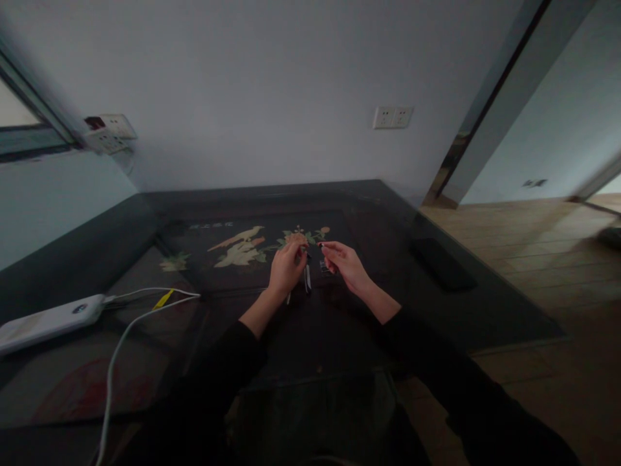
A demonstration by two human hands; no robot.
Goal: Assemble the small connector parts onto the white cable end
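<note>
Over the middle of the dark tabletop my left hand [288, 264] is closed, thumb and fingers drawn together around something small and dark. Below its fingertips hangs or lies a narrow strip [307, 279], part whitish and part black; its kind is too small to tell. A short distance to the right, my right hand [345, 264] pinches a tiny dark piece [321, 245] between thumb and forefinger. Beneath that hand is a small greyish thing [324, 266], partly hidden by the fingers. The two hands are close together but apart.
The dark glossy table [310, 343] bears a bird and flower picture. A black phone-like slab [444, 264] lies to the right. At left rests a white power bank [53, 320] with a white cable [110, 369] and yellow tag [163, 299]. A wall [262, 97] stands behind.
</note>
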